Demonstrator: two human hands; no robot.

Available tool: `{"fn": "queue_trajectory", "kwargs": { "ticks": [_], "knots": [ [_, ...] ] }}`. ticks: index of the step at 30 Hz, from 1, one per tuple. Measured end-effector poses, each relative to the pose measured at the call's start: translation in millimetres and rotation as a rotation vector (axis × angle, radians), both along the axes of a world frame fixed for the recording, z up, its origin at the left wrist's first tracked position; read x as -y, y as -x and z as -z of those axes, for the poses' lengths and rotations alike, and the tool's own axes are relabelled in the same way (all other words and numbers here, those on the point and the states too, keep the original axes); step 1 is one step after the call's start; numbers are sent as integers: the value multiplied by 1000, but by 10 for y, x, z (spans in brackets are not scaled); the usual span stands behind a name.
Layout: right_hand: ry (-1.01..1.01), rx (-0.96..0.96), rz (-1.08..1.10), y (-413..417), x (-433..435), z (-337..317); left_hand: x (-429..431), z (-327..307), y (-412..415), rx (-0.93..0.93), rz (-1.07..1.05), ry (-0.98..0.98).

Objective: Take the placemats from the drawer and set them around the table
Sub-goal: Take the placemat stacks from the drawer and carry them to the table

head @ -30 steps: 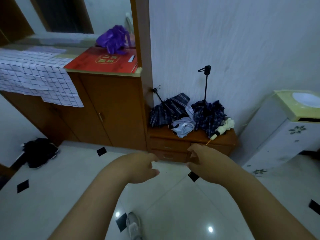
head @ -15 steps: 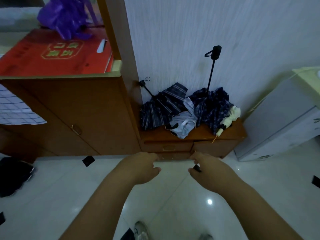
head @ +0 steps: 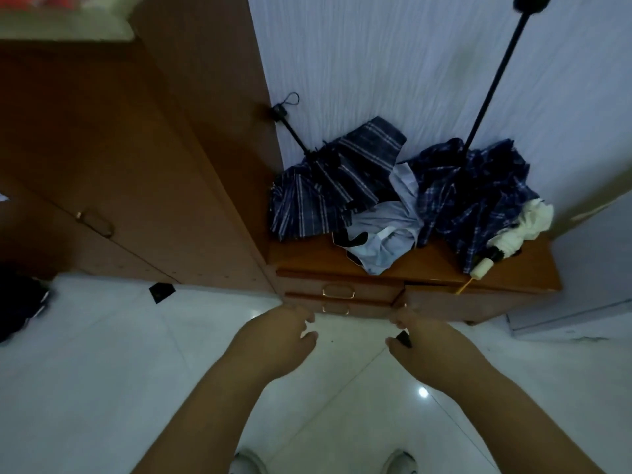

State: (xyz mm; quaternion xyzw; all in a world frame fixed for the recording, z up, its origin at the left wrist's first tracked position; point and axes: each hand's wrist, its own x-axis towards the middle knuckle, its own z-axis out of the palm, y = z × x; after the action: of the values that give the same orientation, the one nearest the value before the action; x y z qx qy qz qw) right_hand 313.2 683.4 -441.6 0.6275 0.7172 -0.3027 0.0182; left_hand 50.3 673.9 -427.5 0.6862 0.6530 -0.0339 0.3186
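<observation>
A low wooden chest (head: 307, 258) stands against the wall with two stacked drawers on its left side. The upper drawer (head: 369, 290) and the lower drawer (head: 362, 307) both look closed, each with a brass handle. No placemats are in sight. My left hand (head: 277, 340) hovers just in front of the lower drawer's left end, its fingers loosely curled and holding nothing. My right hand (head: 420, 340) reaches toward the lower drawer's right end, empty as well. I cannot tell whether either hand touches the wood.
Folded plaid umbrellas (head: 342, 186), a pale blue cloth (head: 386, 230) and a cream umbrella (head: 519, 230) cover the chest top. A tall wooden cabinet (head: 136, 165) rises on the left. A white appliance (head: 588, 268) stands to the right. My shoes (head: 249, 463) are on the glossy tile floor.
I have stepped closer to the chest and looked further down. Both hands have moved forward to the front of the lower drawer.
</observation>
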Motion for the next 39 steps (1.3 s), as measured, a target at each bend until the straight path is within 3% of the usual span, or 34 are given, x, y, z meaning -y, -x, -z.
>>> {"fn": "queue_trajectory", "kwargs": {
  "ticks": [13,21,28,39],
  "knots": [
    [0,-28,-113,303,-440,2950,-275,3007,61,-9,-5,-106],
    [-79,-22,-245,677,-975,4511,-501,4279,200,-36,-38,-300],
    [-43,7,-247,885,-957,5221,-457,4547,156,-73,40,-415],
    [31,23,-175,934,-818,5360,-536,4622,199,-57,72,-453]
  ]
}}
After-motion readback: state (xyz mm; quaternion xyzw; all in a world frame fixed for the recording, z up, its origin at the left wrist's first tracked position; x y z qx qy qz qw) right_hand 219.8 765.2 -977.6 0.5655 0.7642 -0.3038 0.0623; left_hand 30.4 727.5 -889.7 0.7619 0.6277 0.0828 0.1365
